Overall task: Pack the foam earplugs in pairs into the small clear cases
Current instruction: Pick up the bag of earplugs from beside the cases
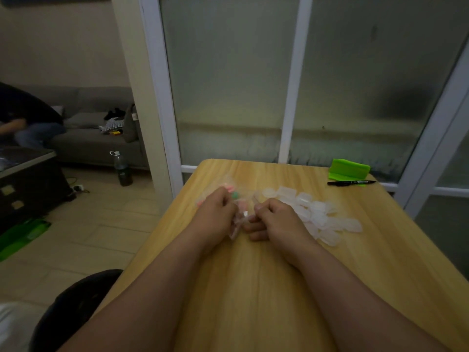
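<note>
Pale wood grain covers the table (279, 288), and both hands meet near its middle. The left hand (215, 214) and the right hand (276, 219) have their fingers curled, each pinching the near end of a crinkled clear plastic bag (237, 224) between them. Pink and green foam earplugs (234, 195) show just beyond the left knuckles, towards the far left edge; whether all of them lie inside the bag is hard to tell. The small clear cases (319, 214) lie in a loose heap just right of the right hand. A black pen (351, 182) and a green folded object (349, 168) sit at the far right corner.
</note>
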### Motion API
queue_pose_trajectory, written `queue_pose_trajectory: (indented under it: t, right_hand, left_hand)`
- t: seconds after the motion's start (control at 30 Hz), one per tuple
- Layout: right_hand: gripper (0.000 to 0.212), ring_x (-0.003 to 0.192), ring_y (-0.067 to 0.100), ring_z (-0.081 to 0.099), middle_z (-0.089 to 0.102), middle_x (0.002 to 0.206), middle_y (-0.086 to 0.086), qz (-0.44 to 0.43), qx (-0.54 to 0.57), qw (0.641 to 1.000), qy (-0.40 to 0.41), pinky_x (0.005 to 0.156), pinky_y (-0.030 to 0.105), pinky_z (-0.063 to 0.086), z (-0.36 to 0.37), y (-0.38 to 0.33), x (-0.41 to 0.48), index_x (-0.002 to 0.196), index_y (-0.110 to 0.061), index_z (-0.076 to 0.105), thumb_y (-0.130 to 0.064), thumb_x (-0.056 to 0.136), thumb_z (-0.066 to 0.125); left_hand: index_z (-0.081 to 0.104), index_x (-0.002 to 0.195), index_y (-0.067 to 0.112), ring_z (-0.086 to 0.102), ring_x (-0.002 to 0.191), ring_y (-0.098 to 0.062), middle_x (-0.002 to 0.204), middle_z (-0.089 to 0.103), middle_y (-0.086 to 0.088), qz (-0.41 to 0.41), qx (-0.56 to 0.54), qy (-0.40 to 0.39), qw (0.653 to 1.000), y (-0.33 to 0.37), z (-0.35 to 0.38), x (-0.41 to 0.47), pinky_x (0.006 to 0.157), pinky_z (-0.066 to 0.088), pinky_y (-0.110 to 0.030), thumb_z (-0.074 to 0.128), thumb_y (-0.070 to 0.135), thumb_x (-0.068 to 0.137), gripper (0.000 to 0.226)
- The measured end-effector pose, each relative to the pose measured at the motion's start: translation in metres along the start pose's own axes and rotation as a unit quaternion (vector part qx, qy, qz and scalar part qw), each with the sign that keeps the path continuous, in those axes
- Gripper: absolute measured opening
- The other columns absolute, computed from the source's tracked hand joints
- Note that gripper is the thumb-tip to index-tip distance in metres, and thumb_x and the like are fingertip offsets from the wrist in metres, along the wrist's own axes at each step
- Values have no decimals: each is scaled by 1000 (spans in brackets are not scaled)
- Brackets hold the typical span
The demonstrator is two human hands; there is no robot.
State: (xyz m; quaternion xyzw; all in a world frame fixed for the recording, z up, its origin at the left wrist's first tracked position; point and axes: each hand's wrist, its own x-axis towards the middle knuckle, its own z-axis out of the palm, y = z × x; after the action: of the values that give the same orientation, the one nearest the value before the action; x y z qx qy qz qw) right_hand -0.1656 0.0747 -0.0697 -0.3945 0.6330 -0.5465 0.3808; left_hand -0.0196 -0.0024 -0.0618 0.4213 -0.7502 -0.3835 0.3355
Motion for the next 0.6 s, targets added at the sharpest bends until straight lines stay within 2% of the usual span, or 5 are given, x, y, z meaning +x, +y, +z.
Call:
queue_pose_trajectory:
  t: [0.1, 0.23, 0.33, 0.47, 0.6]
  right_hand:
    - [29, 77, 25, 80, 78, 96, 15, 3, -23, 1000, 13, 73, 43, 65, 4, -3, -5, 109, 2, 63, -24, 111, 52]
    - [31, 75, 30, 79, 78, 90, 12, 10, -63, 998, 21, 71, 48, 65, 9, -10, -6, 108, -4, 63, -34, 108, 57]
    - [19, 65, 25, 76, 76, 82, 10, -16, -147, 986, 75, 64, 44, 64, 3, -6, -5, 95, -8, 62, -25, 102, 60]
    - [21, 68, 18, 61, 63, 72, 0, -109, -356, 917, 145, 59, 36, 46, -14, 0, -6, 77, -19, 53, -25, 92, 66]
    - [20, 62, 16, 48, 52, 69, -5, -167, -474, 851, 155, 52, 36, 34, -23, -7, -9, 84, -18, 50, -27, 99, 61]
  left_hand:
    - [57, 96, 7, 56, 71, -18, 86, 65, -12, 10, 23, 53, 998, 0, -2, -1, 61, 46, -35, 57, 19, 102, 13]
    - [56, 100, 22, 61, 69, -11, 85, 67, -2, 41, 35, 14, 998, 8, 9, -8, 59, 46, -25, 61, 24, 103, 6]
    - [55, 106, 27, 59, 66, -5, 81, 65, 3, 53, 46, 54, 996, 9, 10, -9, 57, 46, -22, 65, 20, 101, 13]
    - [56, 110, 27, 62, 66, -12, 75, 62, 3, 86, 90, 154, 980, 7, -7, -7, 61, 57, -45, 65, 15, 98, 19]
    - [58, 112, 33, 59, 69, -3, 79, 61, 11, 110, 179, 178, 961, 10, -19, -10, 56, 51, -26, 67, 25, 99, 18]
